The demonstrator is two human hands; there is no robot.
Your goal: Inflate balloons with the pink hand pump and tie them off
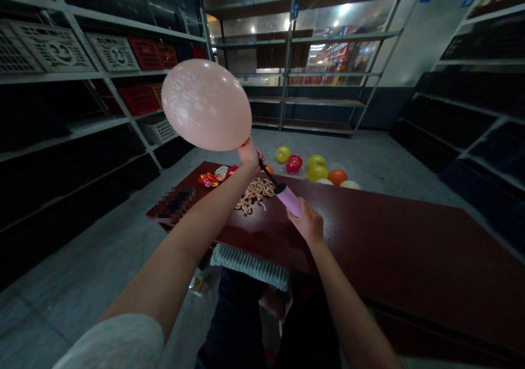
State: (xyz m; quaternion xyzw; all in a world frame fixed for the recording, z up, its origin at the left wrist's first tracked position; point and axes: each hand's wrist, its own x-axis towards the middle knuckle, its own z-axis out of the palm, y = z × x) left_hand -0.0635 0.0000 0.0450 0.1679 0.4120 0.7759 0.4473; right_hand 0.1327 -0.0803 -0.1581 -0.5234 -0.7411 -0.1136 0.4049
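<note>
A large inflated pale pink balloon with white print floats above the dark red table. My left hand is pinched shut on the balloon's neck, holding it against the black nozzle of a pink hand pump. My right hand is wrapped around the pump's lower end, just above the table. A heap of limp pale balloons lies on the table right under the pump. A few flat colourful balloons lie further left.
Several inflated balloons, yellow, red, orange and white, rest on the floor beyond the table's far edge. Metal shelves with plastic crates line the left wall; darker shelves stand on the right. A ribbed pale cushion sits below the table's near edge.
</note>
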